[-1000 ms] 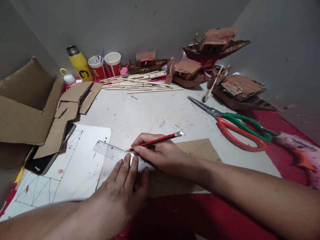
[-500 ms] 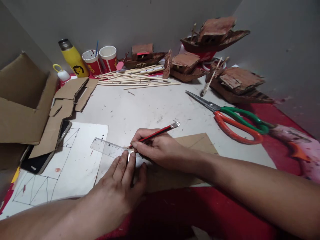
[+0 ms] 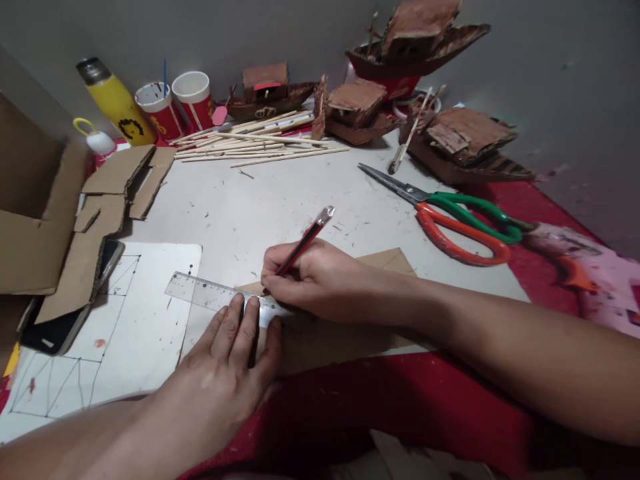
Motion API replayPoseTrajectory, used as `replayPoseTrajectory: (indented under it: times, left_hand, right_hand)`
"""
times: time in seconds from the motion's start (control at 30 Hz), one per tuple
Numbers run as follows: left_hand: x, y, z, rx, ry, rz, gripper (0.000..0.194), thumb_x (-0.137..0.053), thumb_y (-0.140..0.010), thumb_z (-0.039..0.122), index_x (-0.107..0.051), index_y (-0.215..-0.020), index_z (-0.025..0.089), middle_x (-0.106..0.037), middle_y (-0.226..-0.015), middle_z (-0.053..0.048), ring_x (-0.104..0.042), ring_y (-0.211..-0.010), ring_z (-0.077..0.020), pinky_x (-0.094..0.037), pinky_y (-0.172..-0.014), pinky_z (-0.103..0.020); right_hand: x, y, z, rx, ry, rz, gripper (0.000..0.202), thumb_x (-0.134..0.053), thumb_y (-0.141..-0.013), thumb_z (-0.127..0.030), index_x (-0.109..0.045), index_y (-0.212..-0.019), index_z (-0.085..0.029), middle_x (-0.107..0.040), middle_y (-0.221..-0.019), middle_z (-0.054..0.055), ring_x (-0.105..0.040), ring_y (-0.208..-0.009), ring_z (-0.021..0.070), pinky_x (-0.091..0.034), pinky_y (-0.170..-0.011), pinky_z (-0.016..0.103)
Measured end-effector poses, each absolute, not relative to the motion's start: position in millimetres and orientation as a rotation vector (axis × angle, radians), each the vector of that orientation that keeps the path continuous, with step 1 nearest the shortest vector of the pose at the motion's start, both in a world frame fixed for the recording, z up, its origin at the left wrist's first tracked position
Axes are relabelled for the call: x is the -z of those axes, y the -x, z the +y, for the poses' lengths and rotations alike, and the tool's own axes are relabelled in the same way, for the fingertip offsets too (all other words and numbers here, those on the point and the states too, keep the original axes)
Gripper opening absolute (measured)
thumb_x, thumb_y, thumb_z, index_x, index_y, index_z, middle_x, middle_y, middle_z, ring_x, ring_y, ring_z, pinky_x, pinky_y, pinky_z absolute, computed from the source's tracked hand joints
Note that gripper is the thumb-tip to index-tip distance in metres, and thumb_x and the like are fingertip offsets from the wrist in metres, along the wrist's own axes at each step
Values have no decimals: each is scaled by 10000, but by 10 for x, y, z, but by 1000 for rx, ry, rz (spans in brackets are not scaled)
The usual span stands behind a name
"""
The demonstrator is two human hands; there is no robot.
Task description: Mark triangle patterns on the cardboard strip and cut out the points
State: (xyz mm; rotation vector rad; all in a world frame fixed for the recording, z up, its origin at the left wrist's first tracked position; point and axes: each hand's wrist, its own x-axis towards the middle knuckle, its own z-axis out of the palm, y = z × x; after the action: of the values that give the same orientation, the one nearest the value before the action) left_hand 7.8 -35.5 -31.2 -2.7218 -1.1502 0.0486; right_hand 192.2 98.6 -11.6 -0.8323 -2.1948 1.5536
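My right hand (image 3: 310, 277) is closed round a red and black pencil (image 3: 304, 245), held tilted. The pencil's tip is low, by the upper edge of a clear plastic ruler (image 3: 200, 291). With its fingers spread and laid flat, my left hand (image 3: 230, 353) presses on the ruler's right part. Under both hands lies a piece of brown cardboard (image 3: 320, 343), partly covered by them. The ruler's left end reaches over a sheet of white paper (image 3: 155, 313) with pencilled lines and dots.
Large scissors (image 3: 435, 210) and a pink glue gun (image 3: 575, 260) lie at the right. Thin wooden sticks (image 3: 265, 147) and brown model boats (image 3: 360, 110) are at the back. Cardboard scraps (image 3: 113, 180) lie over a phone (image 3: 70, 330) beside a cardboard box (image 3: 30, 247) at the left.
The pencil has moved right along the ruler's edge and stands steeper. My left hand stays on the ruler. The whole view has shifted a little.
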Motion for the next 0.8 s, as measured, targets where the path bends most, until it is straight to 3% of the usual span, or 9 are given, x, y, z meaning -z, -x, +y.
replayPoseTrajectory:
  times: [0.27,0.8]
  left_hand:
    - [284,-98,-317,-13,2731,-1153,482,-556,-939,297,-482,-1320,12,-534,-1347,-388,-512,-1266,-514,-554,-932,-560]
    - [301,-53,-343,-20,2747,-1173,532,-598,-907,238,-471,-1383,37,-488,-1428,-342,-420,-1365,-485,-504,-1012,-558]
  right_hand:
    - [71,-1971,1021,-1553,903,-2270,201,-521,-821,-75,-522,-652,-183,-471,-557,-60,-401,-530,90,-306,-499,233]
    - [24,-2045,1012,-1419,913,-2395,215,-527,-820,-138,-506,-613,-190,-476,-543,-45,-391,-541,104,-310,-517,253]
